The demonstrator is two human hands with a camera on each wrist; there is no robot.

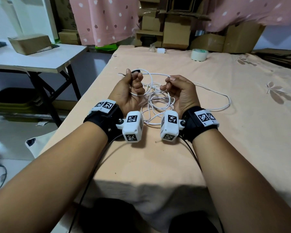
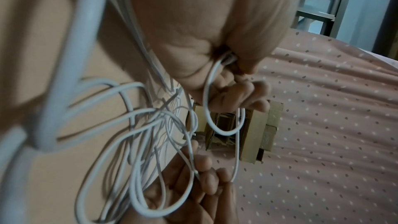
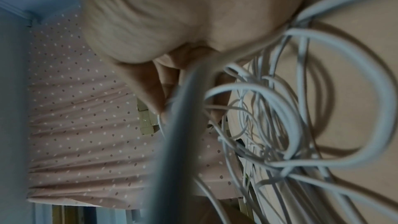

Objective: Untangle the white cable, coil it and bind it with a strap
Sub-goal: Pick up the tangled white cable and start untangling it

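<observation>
Gripping the white cable (image 1: 155, 100) with both hands above the peach tablecloth (image 1: 158, 158). Left hand (image 1: 129, 91) curling its fingers (image 2: 241, 94) tight around a small loop of strands, thumb pointing up. Right hand (image 1: 178, 91) pinching a strand between thumb and curled fingers (image 1: 170, 81). Stretching one strand between the two sets of fingertips. Hanging below and between the fingers, a tangled heap of loops lying on the cloth; trailing one long loop out beyond the right hand's fingers. Sitting well beyond the fingertips, a tape roll (image 1: 199, 55) and a white plug (image 1: 161, 50).
</observation>
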